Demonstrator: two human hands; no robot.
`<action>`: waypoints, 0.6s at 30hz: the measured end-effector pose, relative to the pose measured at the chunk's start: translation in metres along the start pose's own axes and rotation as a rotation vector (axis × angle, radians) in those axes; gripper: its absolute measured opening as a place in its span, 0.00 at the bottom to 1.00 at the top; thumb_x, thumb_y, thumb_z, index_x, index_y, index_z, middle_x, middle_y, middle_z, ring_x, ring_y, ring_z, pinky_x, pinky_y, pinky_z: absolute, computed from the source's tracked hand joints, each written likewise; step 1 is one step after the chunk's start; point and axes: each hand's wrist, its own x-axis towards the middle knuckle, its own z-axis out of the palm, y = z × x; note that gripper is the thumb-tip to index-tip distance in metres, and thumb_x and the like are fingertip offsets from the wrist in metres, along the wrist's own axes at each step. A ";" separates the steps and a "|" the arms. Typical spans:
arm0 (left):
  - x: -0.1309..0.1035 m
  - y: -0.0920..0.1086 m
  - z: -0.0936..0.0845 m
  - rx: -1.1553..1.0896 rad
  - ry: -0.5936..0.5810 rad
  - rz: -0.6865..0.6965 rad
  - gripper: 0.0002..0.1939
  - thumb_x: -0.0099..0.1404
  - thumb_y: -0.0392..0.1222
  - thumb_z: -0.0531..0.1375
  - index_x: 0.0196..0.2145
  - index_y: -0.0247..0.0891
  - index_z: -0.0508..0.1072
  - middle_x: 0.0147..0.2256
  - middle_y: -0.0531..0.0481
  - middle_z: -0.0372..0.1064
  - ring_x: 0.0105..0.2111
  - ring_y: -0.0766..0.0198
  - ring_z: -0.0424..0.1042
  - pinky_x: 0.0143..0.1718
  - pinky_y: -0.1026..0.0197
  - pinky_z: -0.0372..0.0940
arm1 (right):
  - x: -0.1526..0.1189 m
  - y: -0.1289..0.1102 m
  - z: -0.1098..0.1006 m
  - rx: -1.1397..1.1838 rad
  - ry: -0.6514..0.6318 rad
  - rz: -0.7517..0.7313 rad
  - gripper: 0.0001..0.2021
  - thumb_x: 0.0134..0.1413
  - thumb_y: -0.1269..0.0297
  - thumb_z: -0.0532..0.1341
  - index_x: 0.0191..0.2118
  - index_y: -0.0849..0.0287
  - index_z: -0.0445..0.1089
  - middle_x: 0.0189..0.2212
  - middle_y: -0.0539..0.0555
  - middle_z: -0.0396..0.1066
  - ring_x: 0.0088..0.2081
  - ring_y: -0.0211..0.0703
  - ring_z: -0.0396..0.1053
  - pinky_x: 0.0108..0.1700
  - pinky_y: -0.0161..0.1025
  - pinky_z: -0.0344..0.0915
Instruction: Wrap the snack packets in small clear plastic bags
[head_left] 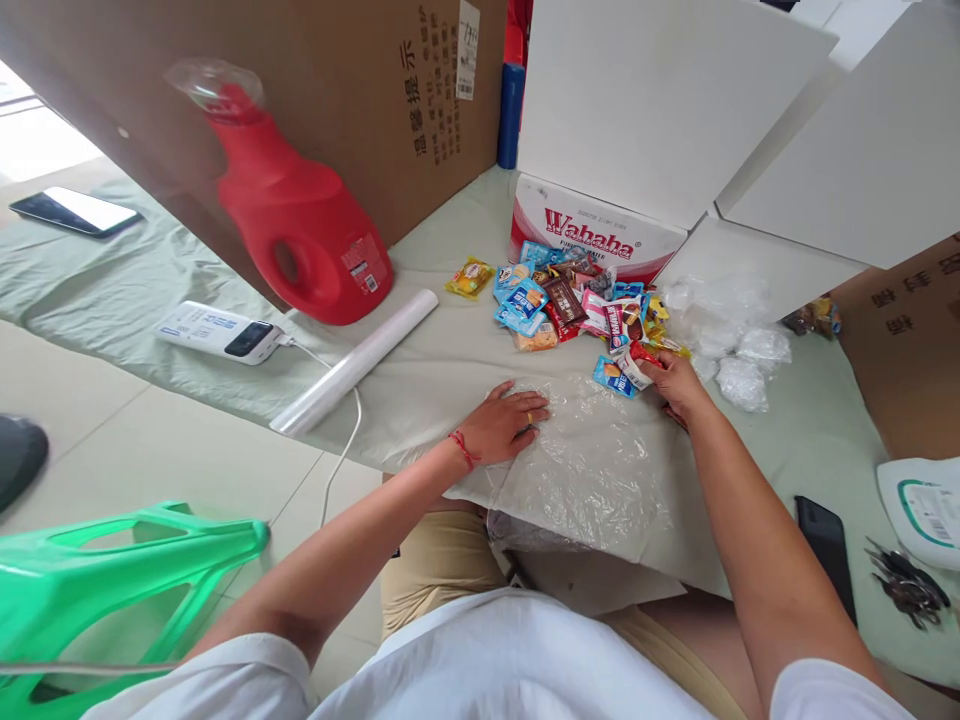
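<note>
"What's closest to us?"

"The white T-shirt (480,660), right up against the cloth-covered worktop (442,370). Sitting that near lets both hands reach in comfortably, I'd say."

"And the big things?"

"A brown carton (322,90) stands beyond the left hand (504,425), with the red jug (322,235) in front of it. The Wahaha water carton (592,225) is straight ahead of the hands; it probably works as a backstop for the snacks."

"What's that clear sheet?"

"A thin plastic bag (585,480), spread between the hands and hanging over the near edge. The left hand lies palm down on its left side, open, gripping nothing I can see. That weight likely stops the film sliding."

"Where are the snacks?"

"In a loose pile (570,300), just beyond the hands, within easy reach of the right hand (679,388)."

"Is that one holding anything?"

"Yes, its thumb and fingers are closed on a red-and-white snack packet (636,368), at the pile's near edge. A pinch suits something so slim. There's a dark wrapper under the palm too, but I can't tell whether it's held."
</note>
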 end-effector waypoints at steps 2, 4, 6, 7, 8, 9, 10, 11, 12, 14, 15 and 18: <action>0.000 0.000 0.001 0.001 0.005 0.004 0.22 0.74 0.45 0.52 0.62 0.44 0.70 0.66 0.46 0.64 0.68 0.55 0.60 0.71 0.38 0.40 | -0.004 -0.002 -0.004 0.025 -0.050 -0.057 0.26 0.46 0.39 0.67 0.41 0.57 0.75 0.34 0.53 0.77 0.33 0.44 0.70 0.35 0.39 0.65; 0.000 -0.001 0.002 0.003 0.015 0.006 0.22 0.74 0.45 0.52 0.62 0.45 0.71 0.66 0.45 0.65 0.68 0.55 0.60 0.71 0.38 0.41 | -0.009 -0.005 -0.007 0.043 -0.176 -0.102 0.26 0.49 0.40 0.67 0.46 0.56 0.76 0.41 0.54 0.79 0.39 0.47 0.73 0.42 0.42 0.68; 0.000 -0.001 0.003 0.005 0.026 0.004 0.22 0.73 0.45 0.52 0.61 0.45 0.71 0.66 0.46 0.65 0.68 0.55 0.61 0.71 0.38 0.41 | -0.012 -0.006 -0.008 -0.002 -0.295 -0.149 0.26 0.51 0.41 0.68 0.49 0.54 0.77 0.45 0.54 0.78 0.43 0.48 0.73 0.47 0.44 0.68; 0.000 -0.001 0.003 0.005 0.029 0.002 0.22 0.73 0.45 0.52 0.61 0.45 0.71 0.66 0.46 0.65 0.68 0.55 0.61 0.71 0.38 0.41 | -0.013 -0.007 -0.007 -0.051 -0.325 -0.181 0.25 0.51 0.41 0.68 0.48 0.53 0.78 0.45 0.54 0.78 0.44 0.49 0.73 0.47 0.45 0.69; 0.000 -0.001 0.003 0.006 0.030 0.000 0.22 0.73 0.45 0.52 0.61 0.45 0.71 0.66 0.46 0.65 0.68 0.55 0.61 0.71 0.38 0.42 | -0.013 -0.006 -0.005 -0.105 -0.333 -0.215 0.23 0.51 0.41 0.68 0.46 0.53 0.78 0.43 0.54 0.78 0.43 0.49 0.72 0.47 0.45 0.69; 0.000 0.000 0.003 0.006 0.029 -0.001 0.22 0.73 0.45 0.52 0.61 0.45 0.71 0.66 0.46 0.65 0.68 0.55 0.61 0.71 0.38 0.42 | -0.013 -0.006 -0.004 -0.154 -0.324 -0.244 0.22 0.52 0.41 0.67 0.44 0.53 0.78 0.41 0.54 0.77 0.42 0.49 0.72 0.45 0.45 0.69; 0.000 0.000 0.002 0.007 0.028 -0.002 0.22 0.74 0.45 0.52 0.61 0.45 0.71 0.66 0.45 0.65 0.68 0.55 0.61 0.71 0.38 0.42 | -0.013 -0.005 -0.002 -0.190 -0.314 -0.259 0.21 0.52 0.41 0.67 0.41 0.53 0.78 0.38 0.53 0.76 0.40 0.49 0.71 0.44 0.45 0.69; 0.000 0.000 0.002 0.007 0.025 -0.003 0.22 0.74 0.45 0.52 0.61 0.44 0.71 0.66 0.45 0.65 0.68 0.55 0.61 0.71 0.38 0.42 | -0.013 -0.004 0.000 -0.208 -0.307 -0.254 0.21 0.51 0.41 0.67 0.40 0.53 0.77 0.36 0.52 0.76 0.38 0.48 0.70 0.42 0.44 0.68; 0.000 0.000 0.002 0.008 0.023 -0.003 0.22 0.74 0.45 0.52 0.61 0.44 0.71 0.66 0.45 0.65 0.68 0.55 0.61 0.71 0.38 0.43 | -0.013 -0.003 0.000 -0.212 -0.303 -0.234 0.21 0.51 0.40 0.67 0.39 0.53 0.76 0.34 0.52 0.75 0.37 0.47 0.69 0.40 0.43 0.68; -0.001 0.000 0.001 0.010 0.022 -0.004 0.22 0.74 0.45 0.52 0.62 0.44 0.71 0.66 0.45 0.65 0.68 0.55 0.61 0.71 0.39 0.43 | -0.014 -0.004 -0.001 -0.212 -0.265 -0.199 0.21 0.51 0.40 0.66 0.38 0.54 0.73 0.31 0.51 0.73 0.34 0.46 0.68 0.38 0.42 0.66; -0.001 0.000 0.001 0.010 0.023 -0.003 0.22 0.74 0.45 0.52 0.62 0.44 0.71 0.66 0.45 0.65 0.68 0.55 0.61 0.71 0.39 0.43 | -0.016 -0.006 -0.004 -0.234 -0.219 -0.209 0.21 0.52 0.40 0.65 0.37 0.55 0.72 0.31 0.51 0.72 0.34 0.47 0.67 0.38 0.43 0.66; -0.001 0.000 0.002 0.010 0.029 0.005 0.23 0.74 0.45 0.52 0.62 0.45 0.71 0.66 0.46 0.65 0.68 0.55 0.61 0.72 0.40 0.42 | -0.029 -0.014 -0.019 -0.419 -0.012 -0.369 0.20 0.55 0.43 0.63 0.38 0.56 0.71 0.37 0.57 0.71 0.40 0.51 0.68 0.45 0.47 0.67</action>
